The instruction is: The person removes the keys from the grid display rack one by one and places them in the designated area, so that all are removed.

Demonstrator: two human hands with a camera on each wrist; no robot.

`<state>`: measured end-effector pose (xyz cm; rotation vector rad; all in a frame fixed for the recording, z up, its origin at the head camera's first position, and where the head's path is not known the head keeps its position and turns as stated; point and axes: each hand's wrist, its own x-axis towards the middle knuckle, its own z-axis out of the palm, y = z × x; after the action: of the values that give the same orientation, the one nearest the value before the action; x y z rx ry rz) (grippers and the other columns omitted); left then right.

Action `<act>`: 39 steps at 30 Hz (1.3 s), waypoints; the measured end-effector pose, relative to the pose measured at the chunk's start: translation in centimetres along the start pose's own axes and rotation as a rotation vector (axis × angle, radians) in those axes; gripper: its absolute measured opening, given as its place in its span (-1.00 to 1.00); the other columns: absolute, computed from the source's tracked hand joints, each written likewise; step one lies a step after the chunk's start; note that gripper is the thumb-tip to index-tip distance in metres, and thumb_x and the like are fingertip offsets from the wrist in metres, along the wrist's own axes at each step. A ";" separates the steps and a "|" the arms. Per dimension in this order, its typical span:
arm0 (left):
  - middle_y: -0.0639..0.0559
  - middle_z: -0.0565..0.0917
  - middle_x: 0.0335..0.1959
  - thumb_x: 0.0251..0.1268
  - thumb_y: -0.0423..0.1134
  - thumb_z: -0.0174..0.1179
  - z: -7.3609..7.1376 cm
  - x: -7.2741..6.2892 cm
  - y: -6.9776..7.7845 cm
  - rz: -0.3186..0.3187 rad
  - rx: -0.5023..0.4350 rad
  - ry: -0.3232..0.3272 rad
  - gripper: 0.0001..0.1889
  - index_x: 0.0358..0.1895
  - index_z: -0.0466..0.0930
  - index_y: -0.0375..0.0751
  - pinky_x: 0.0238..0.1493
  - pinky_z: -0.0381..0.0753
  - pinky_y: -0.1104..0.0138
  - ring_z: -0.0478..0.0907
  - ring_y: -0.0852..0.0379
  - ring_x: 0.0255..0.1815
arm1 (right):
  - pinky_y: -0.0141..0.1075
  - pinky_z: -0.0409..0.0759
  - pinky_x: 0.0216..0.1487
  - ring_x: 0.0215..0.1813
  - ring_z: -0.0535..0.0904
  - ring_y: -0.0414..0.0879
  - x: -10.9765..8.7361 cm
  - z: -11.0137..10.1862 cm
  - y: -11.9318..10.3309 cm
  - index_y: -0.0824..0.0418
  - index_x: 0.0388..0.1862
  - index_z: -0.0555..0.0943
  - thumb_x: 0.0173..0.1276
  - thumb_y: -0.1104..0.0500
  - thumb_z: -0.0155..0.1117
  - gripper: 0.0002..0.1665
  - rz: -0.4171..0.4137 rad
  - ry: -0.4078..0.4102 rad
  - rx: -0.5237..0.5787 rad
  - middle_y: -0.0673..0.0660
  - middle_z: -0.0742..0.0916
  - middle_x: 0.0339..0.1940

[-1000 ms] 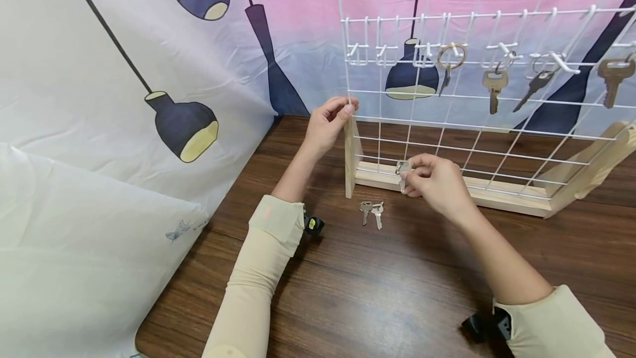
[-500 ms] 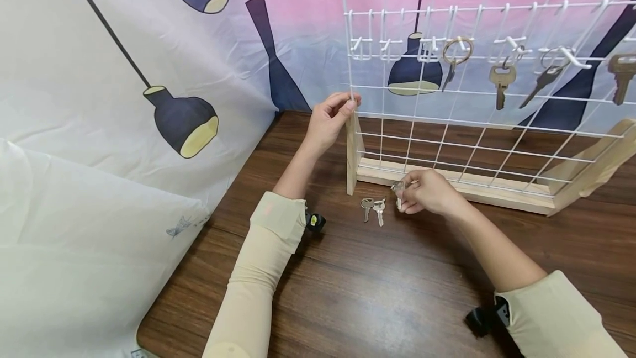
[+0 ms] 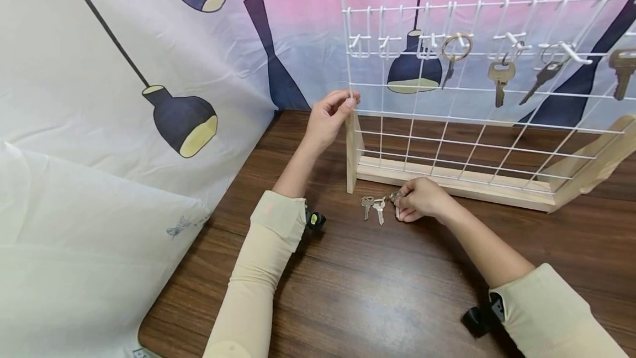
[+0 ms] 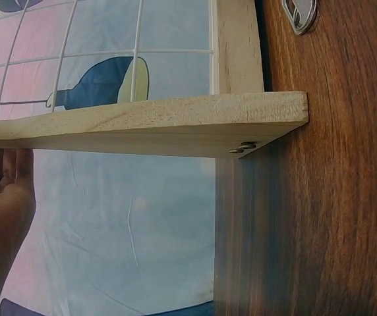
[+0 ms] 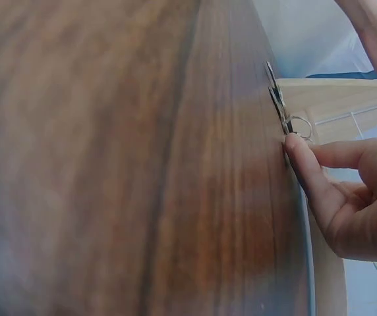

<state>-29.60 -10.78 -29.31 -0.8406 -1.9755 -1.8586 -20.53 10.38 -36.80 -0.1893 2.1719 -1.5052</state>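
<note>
In the head view my left hand (image 3: pixel 325 120) grips the left side of a white wire grid rack (image 3: pixel 437 140), where the wire meets the wooden stand. The left wrist view shows its fingers bent at the edge of the wooden side board (image 4: pixel 142 124). My right hand (image 3: pixel 422 200) pinches a silver key (image 3: pixel 397 210) low over the table, in front of the rack's base. Just left of it two more keys (image 3: pixel 380 211) lie on the wood. The right wrist view shows a thin ring (image 5: pixel 300 125) beside the fingertips.
White hooks (image 3: pixel 385 46) line the grid's upper bar. Keys hang from several of them, among them a brass-coloured key (image 3: pixel 501 77). A wooden base bar (image 3: pixel 447 184) runs along the rack's bottom on the brown table (image 3: pixel 338 275). A printed cloth (image 3: pixel 99 192) rises behind and left.
My right hand has come down and slightly left from the lower grid to the table with the key, beside the two lying keys. My left hand has kept its hold on the rack.
</note>
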 end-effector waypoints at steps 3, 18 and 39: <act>-0.28 0.57 -0.16 0.30 -0.50 0.04 0.2 0.1 0.0 -0.003 -0.007 0.000 -0.77 -0.06 0.50 -0.62 -0.13 0.47 0.38 0.52 0.23 -0.15 | -0.31 0.62 -0.46 -0.56 0.61 -0.14 -0.2 0.0 0.0 0.54 -0.28 0.45 0.25 0.45 0.07 -0.89 0.013 -0.002 -0.011 0.17 0.63 -0.59; -0.28 0.57 -0.14 0.30 -0.51 0.04 0.7 -0.1 0.0 -0.018 -0.024 0.000 -0.77 -0.06 0.50 -0.63 -0.06 0.48 0.32 0.53 0.21 -0.12 | -0.30 0.61 -0.52 -0.64 0.60 -0.14 -0.7 0.5 0.5 0.47 -0.38 0.42 0.27 0.35 0.12 -0.86 0.048 0.034 -0.044 0.18 0.63 -0.66; -0.25 0.58 -0.17 0.30 -0.49 0.04 0.1 0.0 0.1 0.002 0.005 0.008 -0.78 -0.07 0.51 -0.61 -0.14 0.47 0.38 0.53 0.22 -0.16 | -0.28 0.60 -0.58 -0.70 0.58 -0.13 -0.8 0.9 -0.4 0.34 -0.52 0.45 0.21 0.22 0.28 -0.75 0.092 0.033 -0.280 0.15 0.63 -0.74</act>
<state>-29.55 -10.71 -29.25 -0.8327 -1.9726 -1.8524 -19.51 9.75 -36.46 -0.1561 2.3778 -1.1588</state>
